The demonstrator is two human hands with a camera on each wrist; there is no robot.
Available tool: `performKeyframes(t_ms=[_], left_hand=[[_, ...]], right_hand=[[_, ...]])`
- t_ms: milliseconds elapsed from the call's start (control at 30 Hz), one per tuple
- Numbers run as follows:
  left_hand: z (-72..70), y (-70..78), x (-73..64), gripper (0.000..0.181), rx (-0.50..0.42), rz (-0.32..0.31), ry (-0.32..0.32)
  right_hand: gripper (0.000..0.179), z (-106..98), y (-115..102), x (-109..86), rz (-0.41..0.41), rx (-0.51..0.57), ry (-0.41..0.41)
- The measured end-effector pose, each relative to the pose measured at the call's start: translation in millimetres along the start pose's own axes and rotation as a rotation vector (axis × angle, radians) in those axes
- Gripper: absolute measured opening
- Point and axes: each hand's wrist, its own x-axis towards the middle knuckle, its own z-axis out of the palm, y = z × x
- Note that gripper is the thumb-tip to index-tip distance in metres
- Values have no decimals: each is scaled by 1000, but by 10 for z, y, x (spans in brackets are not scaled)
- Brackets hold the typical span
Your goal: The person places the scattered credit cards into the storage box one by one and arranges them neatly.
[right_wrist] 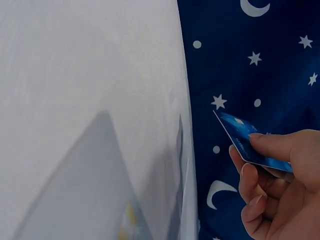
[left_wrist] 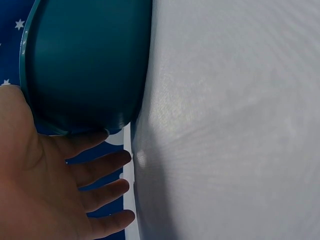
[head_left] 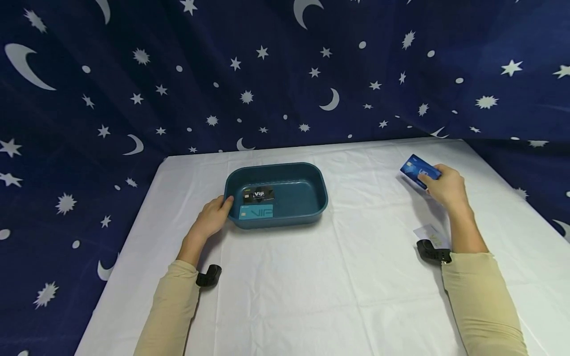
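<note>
A teal plastic basin (head_left: 289, 222) stands left of centre on the table. Inside it, at the left, lie a black VIP card (head_left: 259, 194) and a light-blue VIP card (head_left: 256, 212). My left hand (head_left: 212, 217) holds the basin's left end, its thumb over the rim; in the left wrist view the other fingers (left_wrist: 102, 167) spread below the wall. Over the table's right side, my right hand (head_left: 447, 187) pinches a dark-blue bank card (right_wrist: 240, 131) between thumb and fingers, raised and tilted. Beneath the right forearm a pale card (head_left: 431, 235) with yellowish lettering lies flat, partly hidden by the wrist camera.
A white cloth (head_left: 285, 287) covers the table. Behind it and at both sides hangs a dark-blue curtain (head_left: 267, 79) with moons and stars. Black wrist cameras (head_left: 209, 276) jut inward from both wrists.
</note>
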Motion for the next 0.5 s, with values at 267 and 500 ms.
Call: performKeyframes(t_ms=[267,500], left_hand=[[-3,-5,7,59,-2,11,7],[-10,-14,-1,57,5,17,13]], right_hand=[[50,22,-149,-40,-32,20,29],[46,47,-270,-78,-67,25,40]])
